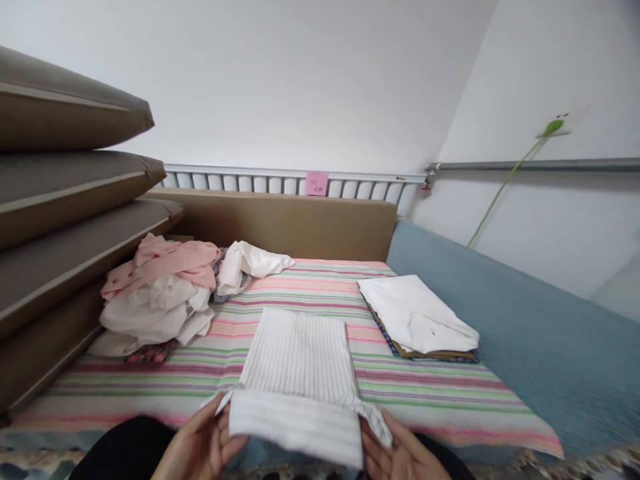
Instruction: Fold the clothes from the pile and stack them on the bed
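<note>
A white garment with thin grey stripes, which looks like a shirt [303, 353], lies partly folded on the striped cloth. Its near end is lifted off the surface and turned over into a band. My left hand [203, 437] is closed on the band's left corner, thumb on top. At the right corner, my right hand [397, 448] pinches the fabric, where a loose bunched piece sticks out. Some fingertips of both hands are hidden by the cloth.
Crumpled pink and white clothes [163, 293] lie at left beside stacked brown cushions [75, 193]. A folded pile topped by a white shirt [415, 313] rests at right near the blue backrest [500, 300]. Striped cloth [310, 283] covers the seat. A radiator [240, 181] stands behind.
</note>
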`<state>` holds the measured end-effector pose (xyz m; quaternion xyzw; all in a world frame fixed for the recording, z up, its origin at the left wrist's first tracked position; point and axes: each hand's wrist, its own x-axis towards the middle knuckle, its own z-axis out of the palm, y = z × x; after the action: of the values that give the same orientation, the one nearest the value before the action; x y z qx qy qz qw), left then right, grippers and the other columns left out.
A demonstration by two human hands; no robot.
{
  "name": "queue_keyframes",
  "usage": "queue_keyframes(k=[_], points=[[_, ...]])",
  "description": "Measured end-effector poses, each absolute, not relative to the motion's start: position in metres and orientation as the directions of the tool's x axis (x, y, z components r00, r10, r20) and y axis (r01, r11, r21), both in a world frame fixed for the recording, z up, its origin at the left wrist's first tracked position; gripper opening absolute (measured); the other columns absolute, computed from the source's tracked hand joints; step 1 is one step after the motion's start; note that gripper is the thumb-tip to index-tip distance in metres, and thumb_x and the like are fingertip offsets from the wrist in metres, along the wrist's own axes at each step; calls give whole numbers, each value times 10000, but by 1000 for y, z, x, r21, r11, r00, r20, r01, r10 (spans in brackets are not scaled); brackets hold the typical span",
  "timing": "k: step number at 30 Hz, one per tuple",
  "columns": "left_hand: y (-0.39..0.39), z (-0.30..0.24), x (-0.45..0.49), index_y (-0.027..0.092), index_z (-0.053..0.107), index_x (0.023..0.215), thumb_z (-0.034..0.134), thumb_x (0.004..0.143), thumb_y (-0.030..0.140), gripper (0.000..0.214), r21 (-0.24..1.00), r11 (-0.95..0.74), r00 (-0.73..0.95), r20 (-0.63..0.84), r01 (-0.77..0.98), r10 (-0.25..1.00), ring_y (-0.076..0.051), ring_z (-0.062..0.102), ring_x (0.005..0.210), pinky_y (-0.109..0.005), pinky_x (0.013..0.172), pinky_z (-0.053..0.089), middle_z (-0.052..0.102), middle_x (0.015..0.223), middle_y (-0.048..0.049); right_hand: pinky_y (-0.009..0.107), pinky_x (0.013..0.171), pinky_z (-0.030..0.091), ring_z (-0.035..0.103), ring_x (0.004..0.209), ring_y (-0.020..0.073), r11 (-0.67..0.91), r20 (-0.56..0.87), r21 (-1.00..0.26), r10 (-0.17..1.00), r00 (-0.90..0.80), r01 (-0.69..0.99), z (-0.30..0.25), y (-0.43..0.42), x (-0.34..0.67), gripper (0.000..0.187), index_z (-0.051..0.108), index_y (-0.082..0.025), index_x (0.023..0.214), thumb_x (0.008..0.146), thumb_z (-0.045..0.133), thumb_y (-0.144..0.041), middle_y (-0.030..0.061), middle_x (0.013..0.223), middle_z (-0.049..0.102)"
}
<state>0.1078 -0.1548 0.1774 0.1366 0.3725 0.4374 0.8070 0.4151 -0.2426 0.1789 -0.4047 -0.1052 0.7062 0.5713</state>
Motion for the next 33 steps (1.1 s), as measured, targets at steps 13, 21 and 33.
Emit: queue_keyframes(k=[13,21,33], points=[[-31,136,183,165,574,1137,470,864,408,380,942,-237,197,193,236,961,-264,478,1218,-457,1056,329,565,1259,-134,448,989,411,555,1126,282,-98,-39,-990,871,489,97,127,-108,426,523,612,-146,1096,791,488,-552,148,1160,627],[-56,69,189,291,301,1408,455,890,357,544,121,-552,469,399,825,788,-312,239,1367,-513,1049,307,284,1491,-77,527,1093,202,212,1379,249,-114,148,-307,975,166,945,84,-89,408,500,405,-303,1358,891,312,-457,32,1482,305],[-54,67,188,295,264,1423,422,895,416,564,136,-550,487,328,824,810,-325,238,1364,-535,1059,281,252,1498,-88,490,1093,228,214,1378,237,-100,155,-158,980,125,982,60,-86,410,516,338,-313,1391,900,278,-458,23,1492,283]])
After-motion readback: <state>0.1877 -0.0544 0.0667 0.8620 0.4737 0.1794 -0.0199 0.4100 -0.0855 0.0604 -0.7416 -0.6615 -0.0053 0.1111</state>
